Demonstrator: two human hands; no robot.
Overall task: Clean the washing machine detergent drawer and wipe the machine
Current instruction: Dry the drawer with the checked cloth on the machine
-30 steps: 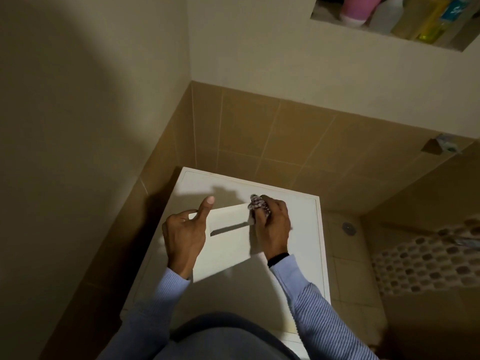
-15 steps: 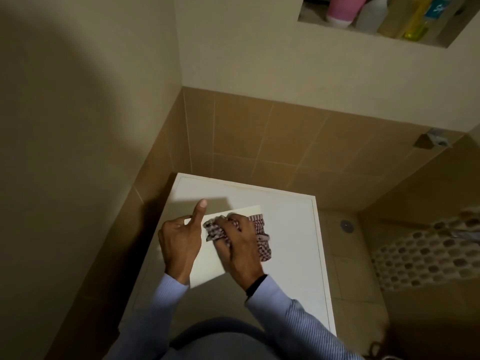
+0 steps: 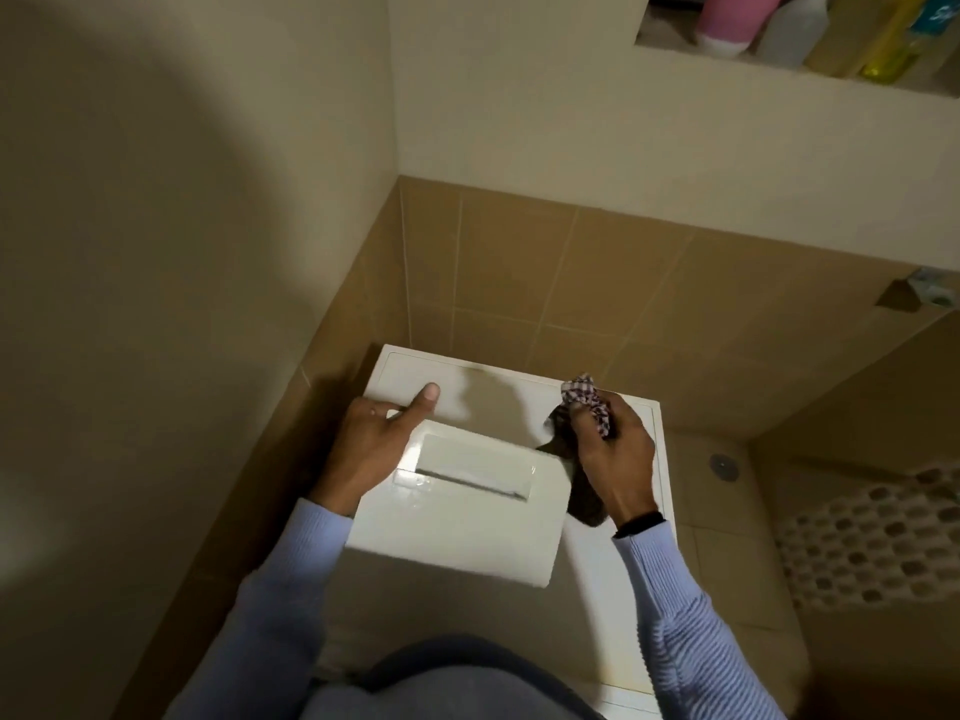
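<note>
The white detergent drawer is held above the washing machine top, its front panel with a recessed handle slot facing up. My left hand grips the drawer's left side, the thumb pointing out over the machine. My right hand is clenched on a crumpled checked cloth, lifted off the drawer at its far right corner. The drawer's body under the panel is hidden.
The machine stands in a corner between a plain wall on the left and a brown tiled wall behind. A wall niche above holds several bottles. To the right lie floor tiles with a drain and a mosaic strip.
My right hand has swept the cloth from the drawer's front panel up and to the right, off the drawer. The drawer's handle slot is uncovered again. The view has dipped closer.
</note>
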